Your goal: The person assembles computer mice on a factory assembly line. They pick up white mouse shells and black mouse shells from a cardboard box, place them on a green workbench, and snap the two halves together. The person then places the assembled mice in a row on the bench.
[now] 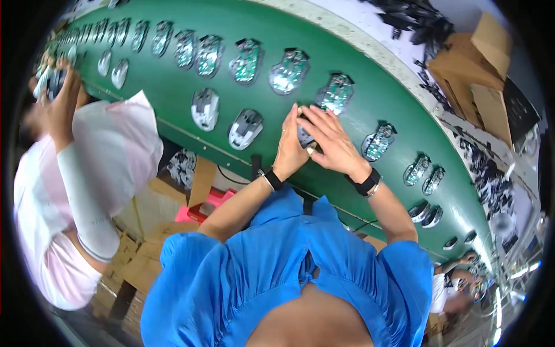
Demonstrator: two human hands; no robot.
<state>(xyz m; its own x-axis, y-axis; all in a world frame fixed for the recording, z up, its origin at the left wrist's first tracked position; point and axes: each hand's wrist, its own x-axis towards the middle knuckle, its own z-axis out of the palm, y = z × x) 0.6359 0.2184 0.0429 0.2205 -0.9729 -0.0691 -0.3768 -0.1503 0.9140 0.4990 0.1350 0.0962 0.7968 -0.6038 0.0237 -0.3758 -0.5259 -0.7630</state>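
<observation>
Both my hands close around a computer mouse [305, 136] just above the green bench, and most of it is hidden by my fingers. My left hand [290, 147] grips its left side. My right hand [332, 141] lies over its top and right side, fingers together and bent. Right beyond my fingertips lies an opened mouse base with a green circuit board [336, 93]. To the left of my hands rest two mice with grey and black top shells, one nearer [245, 129] and one farther off [205, 109].
Several opened mouse bases [245, 61] line the green bench [231, 17], curving off left and right. A person in a white sleeve [87, 202] works at my left; others sit far right. Cardboard boxes [471, 75] and black parts [416, 20] lie beyond the bench. A pink stool [208, 202] stands below.
</observation>
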